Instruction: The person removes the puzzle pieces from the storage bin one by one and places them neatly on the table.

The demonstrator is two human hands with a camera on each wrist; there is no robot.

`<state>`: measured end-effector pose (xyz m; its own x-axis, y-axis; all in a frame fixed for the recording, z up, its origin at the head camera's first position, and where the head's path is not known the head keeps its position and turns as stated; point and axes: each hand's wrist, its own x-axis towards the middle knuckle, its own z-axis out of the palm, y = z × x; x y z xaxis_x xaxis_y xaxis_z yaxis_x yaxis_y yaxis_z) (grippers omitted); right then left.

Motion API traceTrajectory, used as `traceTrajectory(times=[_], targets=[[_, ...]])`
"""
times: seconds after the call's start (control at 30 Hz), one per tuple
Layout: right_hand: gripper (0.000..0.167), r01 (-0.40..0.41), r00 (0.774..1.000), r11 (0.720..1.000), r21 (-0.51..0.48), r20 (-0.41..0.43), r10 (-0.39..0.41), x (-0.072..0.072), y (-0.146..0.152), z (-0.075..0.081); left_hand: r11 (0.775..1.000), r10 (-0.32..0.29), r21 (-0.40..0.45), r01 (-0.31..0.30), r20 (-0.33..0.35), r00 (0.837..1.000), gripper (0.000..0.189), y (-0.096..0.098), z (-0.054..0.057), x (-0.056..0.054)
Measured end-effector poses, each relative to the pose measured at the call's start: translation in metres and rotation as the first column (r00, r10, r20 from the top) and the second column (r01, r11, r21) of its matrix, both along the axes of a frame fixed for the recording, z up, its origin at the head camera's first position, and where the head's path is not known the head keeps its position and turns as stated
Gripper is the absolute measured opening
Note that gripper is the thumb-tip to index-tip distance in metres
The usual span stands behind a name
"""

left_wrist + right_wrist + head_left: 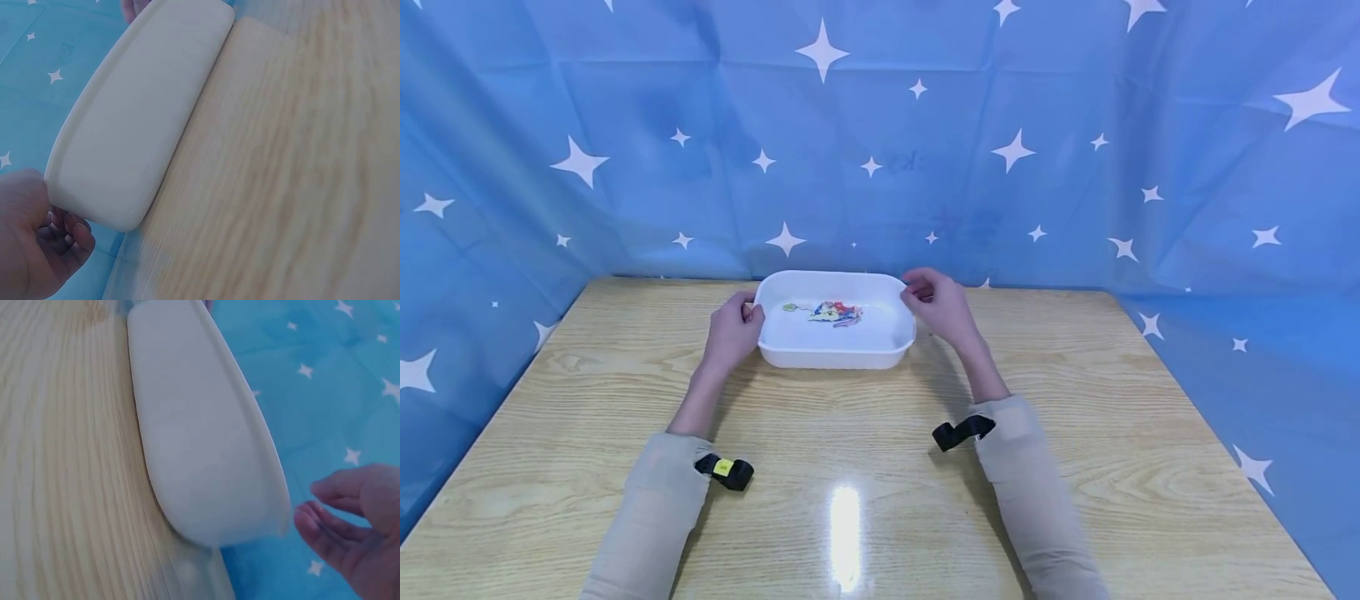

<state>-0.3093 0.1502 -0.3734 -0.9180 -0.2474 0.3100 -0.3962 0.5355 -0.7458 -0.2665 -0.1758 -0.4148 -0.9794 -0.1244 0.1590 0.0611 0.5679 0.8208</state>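
Note:
A white plastic tub [835, 359] with rounded corners sits near the back of the table. On its bottom is a small patch of colourful cartoon-like shapes [837, 313], with a green bit at its left. My left hand [735, 329] grips the tub's left end, fingers curled under the rim in the left wrist view. At the opposite end, my right hand [942, 307] is beside the rim. The right wrist view shows its thumb and fingers [328, 534] slightly parted, just off the tub's edge [275, 475], with nothing between them.
The wooden table [775, 467] stretches out in front of the tub and to both sides. Close behind its back edge hangs a blue cloth [715, 108] with white stars. Black straps [962, 432] are on both sleeved wrists.

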Motion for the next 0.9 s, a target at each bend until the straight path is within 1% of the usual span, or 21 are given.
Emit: traceTrajectory(times=[0.2,0.3,0.43,0.53,0.63,0.8,0.9], targets=[[0.028,-0.061,0.997,0.998,0.023,0.037,0.06,-0.001,-0.029,-0.001,1.0,-0.004,0.006,0.004,-0.01,1.0,0.041,-0.001,0.0,0.0],[0.028,-0.087,0.994,0.994,0.059,0.067,0.083,-0.004,-0.042,-0.005,1.0,-0.006,0.014,0.007,-0.012,1.0,0.041,-0.001,0.0,0.0],[0.029,-0.099,0.99,0.987,0.124,0.109,0.086,-0.01,-0.056,-0.01,1.0,-0.009,0.018,0.009,-0.006,1.0,0.041,-0.001,0.0,0.0],[0.029,-0.092,0.988,0.983,0.16,0.138,0.07,-0.016,-0.064,-0.014,1.0,-0.01,0.017,0.01,0.001,1.0,0.041,0.0,0.0,0.0],[0.029,-0.066,0.987,0.975,0.21,0.154,0.033,-0.022,-0.069,-0.017,1.0,-0.01,0.019,0.01,0.008,1.0,0.041,0.0,0.001,-0.001],[0.029,-0.009,0.987,0.942,0.335,0.153,-0.045,-0.029,-0.074,-0.022,1.0,-0.008,0.022,0.008,0.003,1.0,0.041,-0.001,0.0,-0.002],[0.031,0.008,0.984,0.928,0.372,0.163,-0.073,-0.033,-0.076,-0.025,1.0,-0.008,0.023,0.009,-0.011,1.0,0.04,-0.001,-0.001,-0.002]])
